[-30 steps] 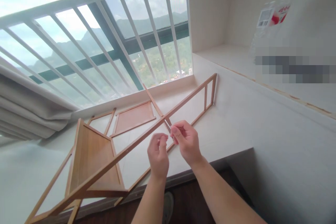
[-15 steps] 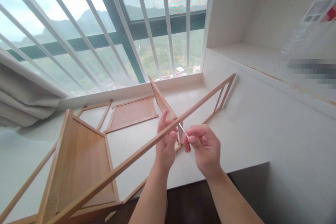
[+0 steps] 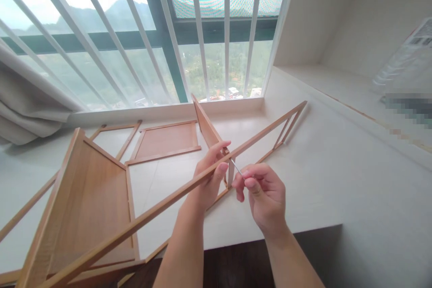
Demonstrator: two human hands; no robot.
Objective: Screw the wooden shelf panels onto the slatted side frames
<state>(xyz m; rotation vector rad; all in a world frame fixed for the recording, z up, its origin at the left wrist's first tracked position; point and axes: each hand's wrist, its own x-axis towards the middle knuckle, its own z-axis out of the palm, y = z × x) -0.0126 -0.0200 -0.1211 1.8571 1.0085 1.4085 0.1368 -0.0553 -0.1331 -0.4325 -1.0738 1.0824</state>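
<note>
Rod (image 3: pixel 238 168): slants forward-left to wooden rail (image 3: pixel 266 133)
Right hand (image 3: pixel 267 195): pinching its near end
Left hand (image 3: pixel 206 184): curled round rail

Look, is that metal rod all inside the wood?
No: the metal rod shows between the wooden rail and right hand; tip unclear.

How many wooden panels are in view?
3: a large panel at left, an angled panel by the left hand, a pinkish panel between them; more may be hidden.
</note>
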